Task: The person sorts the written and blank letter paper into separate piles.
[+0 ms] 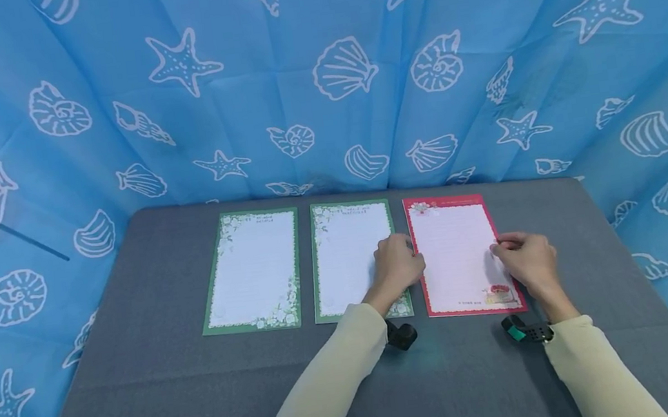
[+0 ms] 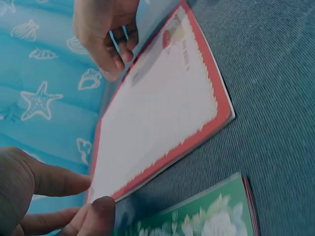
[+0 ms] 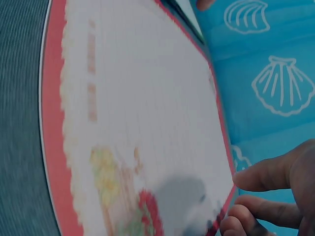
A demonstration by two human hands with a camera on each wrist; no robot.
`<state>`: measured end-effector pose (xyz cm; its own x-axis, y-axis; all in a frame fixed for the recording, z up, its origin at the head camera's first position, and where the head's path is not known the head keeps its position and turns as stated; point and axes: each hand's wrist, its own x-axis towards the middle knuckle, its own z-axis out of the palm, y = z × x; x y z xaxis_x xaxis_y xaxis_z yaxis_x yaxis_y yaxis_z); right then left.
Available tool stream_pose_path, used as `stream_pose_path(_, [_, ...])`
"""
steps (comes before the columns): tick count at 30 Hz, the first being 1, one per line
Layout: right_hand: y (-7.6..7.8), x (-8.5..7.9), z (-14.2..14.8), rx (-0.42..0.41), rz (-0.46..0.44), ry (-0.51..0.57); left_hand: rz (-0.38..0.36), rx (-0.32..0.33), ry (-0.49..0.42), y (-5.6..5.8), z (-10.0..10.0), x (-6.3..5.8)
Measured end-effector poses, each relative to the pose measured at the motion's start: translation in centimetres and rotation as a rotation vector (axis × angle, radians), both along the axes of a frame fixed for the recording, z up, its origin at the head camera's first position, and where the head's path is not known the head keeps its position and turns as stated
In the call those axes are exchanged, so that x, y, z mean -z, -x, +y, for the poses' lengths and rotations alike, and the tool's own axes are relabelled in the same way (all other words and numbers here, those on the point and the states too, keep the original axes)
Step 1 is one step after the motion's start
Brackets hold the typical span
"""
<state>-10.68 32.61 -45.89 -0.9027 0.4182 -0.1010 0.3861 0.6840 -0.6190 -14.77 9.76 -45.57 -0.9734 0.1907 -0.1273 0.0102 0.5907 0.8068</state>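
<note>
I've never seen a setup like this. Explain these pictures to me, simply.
There is no robot here, just a person's two bare hands. The wide picture comes from a camera on the head, looking forward and down. The other two come from cameras on the left wrist and right wrist, each watching that hand's work up close.

On the grey table lie three papers in a row: a left green-bordered paper, a middle green-bordered paper and a red-bordered paper. The left hand and right hand hold the red one by its opposite long edges. Behind the table hangs a blue curtain printed with seashells and starfish.
</note>
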Motion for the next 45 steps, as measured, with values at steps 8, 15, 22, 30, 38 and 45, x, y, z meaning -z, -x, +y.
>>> stream_pose_path(8, [-0.2,-0.7,-1.8,-0.116,0.048,0.028,0.065,0.03,-0.082,0.3,-2.8,0.5])
stream_pose_path(15, [0.1,-0.6,-4.2,-0.2,0.117,0.05,0.132,0.004,-0.066,0.8,-5.3,0.9])
stream_pose_path(22, [0.8,0.0,-6.9,-0.273,0.148,0.087,0.161,-0.025,-0.064,0.9,-7.9,0.9])
stream_pose_path(30, [1.7,0.7,-9.9,-0.386,0.186,0.143,0.187,-0.062,-0.052,1.1,-10.0,1.5])
stream_pose_path(38, [2.5,0.9,-12.7,-0.437,0.201,0.194,0.202,-0.095,-0.006,1.1,-12.0,1.5])
stream_pose_path(45, [3.1,1.0,-14.5,-0.446,0.192,0.216,0.213,-0.116,0.035,1.1,-13.4,1.6])
